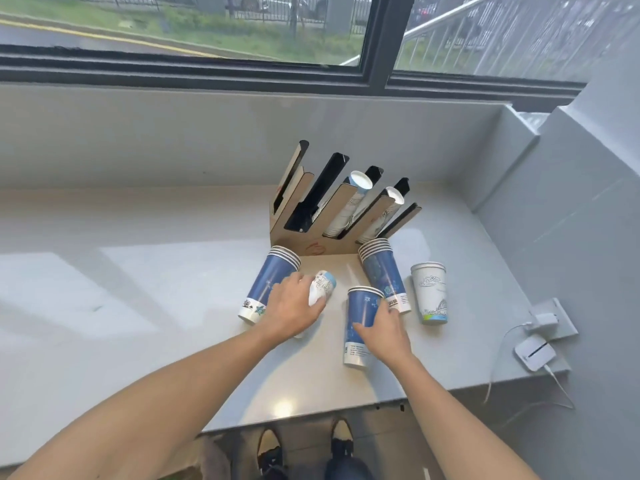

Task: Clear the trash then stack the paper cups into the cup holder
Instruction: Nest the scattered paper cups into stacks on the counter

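Observation:
A slanted wooden cup holder (318, 249) stands at the back of the grey counter (138, 289); two of its slots hold white cup stacks (349, 206). My left hand (294, 308) grips a white paper cup (323, 289) lying on its side. Left of it lies a nested stack of blue cups (268, 284). My right hand (384, 329) rests on a blue cup stack (360, 317), fingers wrapped over its lower half. A second blue stack (382, 271) lies behind that, and a white cup (429, 291) stands to the right.
A window runs along the back wall. White chargers with cables (535, 349) sit by a wall socket (554, 320) at the counter's right end. The counter's front edge is near my feet. Bare counter stretches to the left of the cups.

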